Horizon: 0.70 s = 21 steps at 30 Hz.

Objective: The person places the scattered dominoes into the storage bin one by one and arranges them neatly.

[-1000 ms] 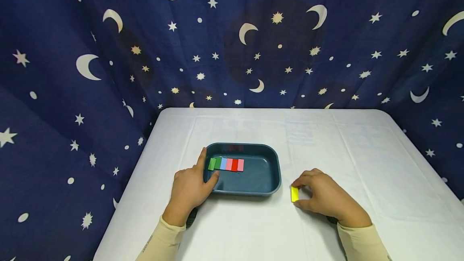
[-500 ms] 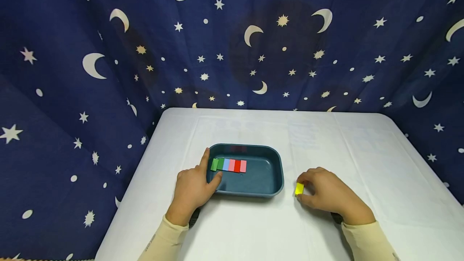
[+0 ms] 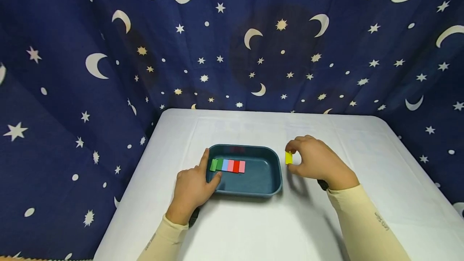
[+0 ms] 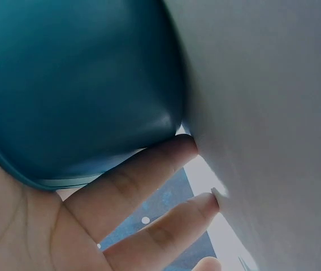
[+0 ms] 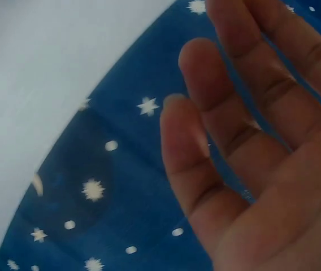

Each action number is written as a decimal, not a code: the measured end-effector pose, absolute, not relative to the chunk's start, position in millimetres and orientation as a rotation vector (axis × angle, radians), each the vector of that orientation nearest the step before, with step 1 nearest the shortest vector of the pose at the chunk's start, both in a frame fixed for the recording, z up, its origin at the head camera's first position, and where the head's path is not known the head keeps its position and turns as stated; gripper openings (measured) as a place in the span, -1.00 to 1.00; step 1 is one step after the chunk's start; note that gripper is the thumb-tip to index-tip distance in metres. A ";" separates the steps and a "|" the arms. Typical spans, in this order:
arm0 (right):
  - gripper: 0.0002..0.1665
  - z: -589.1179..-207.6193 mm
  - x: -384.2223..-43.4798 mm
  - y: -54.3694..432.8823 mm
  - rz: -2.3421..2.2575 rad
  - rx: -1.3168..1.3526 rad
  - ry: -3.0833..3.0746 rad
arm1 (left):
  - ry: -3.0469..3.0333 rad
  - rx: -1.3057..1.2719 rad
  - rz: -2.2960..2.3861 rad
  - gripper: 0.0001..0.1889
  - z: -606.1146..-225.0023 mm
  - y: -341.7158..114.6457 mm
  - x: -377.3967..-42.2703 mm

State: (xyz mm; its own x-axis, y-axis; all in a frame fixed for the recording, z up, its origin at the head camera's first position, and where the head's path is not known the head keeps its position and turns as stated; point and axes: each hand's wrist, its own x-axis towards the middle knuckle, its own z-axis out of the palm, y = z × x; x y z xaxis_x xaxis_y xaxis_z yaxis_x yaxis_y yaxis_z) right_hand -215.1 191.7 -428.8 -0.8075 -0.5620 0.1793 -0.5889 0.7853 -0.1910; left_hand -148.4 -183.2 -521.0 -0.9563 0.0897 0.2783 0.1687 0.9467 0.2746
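Note:
In the head view, my right hand point(image 3: 319, 160) pinches a small yellow rectangular block point(image 3: 288, 158) between thumb and fingers. It is above the table, just right of a dark teal tray point(image 3: 250, 193). The right wrist view shows several fingers point(image 5: 228, 73) of that hand, with the block out of sight. My left hand point(image 3: 193, 188) rests at the tray's left front corner. Its index finger is straight along the left rim, its thumb over the front rim. In the left wrist view, its other fingers point(image 4: 132, 175) lie extended by the tray's outer wall.
Inside the tray, a touching row of small pieces runs along the left: green blocks point(image 3: 216, 164), a light blue block point(image 3: 225, 165), pink blocks point(image 3: 242, 166) and a red block point(image 3: 236, 166). A white cloth covers the table point(image 3: 253, 228). A dark blue star-and-moon curtain point(image 3: 232, 43) stands behind.
My right hand has lifted the yellow block from the table and carried it away from me and slightly left, to beside the tray's right end. The left hand keeps its place on the tray.

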 end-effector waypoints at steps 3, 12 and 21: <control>-0.57 -421.4 -221.4 173.0 0.364 0.943 -2.849 | -2.848 -0.184 -0.429 -0.06 -524.3 -185.4 -148.3; -0.55 -416.1 -231.5 122.4 0.397 1.015 -2.859 | -2.866 -0.178 -0.415 -0.05 -524.7 -185.9 -148.4; -0.61 -419.2 -239.9 78.8 0.423 1.134 -2.872 | -2.866 -0.169 -0.418 -0.05 -523.3 -185.9 -151.5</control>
State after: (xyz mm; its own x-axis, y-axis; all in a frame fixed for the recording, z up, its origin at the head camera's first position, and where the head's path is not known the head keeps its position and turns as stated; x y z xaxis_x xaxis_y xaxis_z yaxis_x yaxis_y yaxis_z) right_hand -239.9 78.8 -419.2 -0.7352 -0.6669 0.1216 -0.6736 0.6987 -0.2411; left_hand -151.5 -185.9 -523.3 -0.9645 0.0790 0.2520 0.1477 0.9523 0.2669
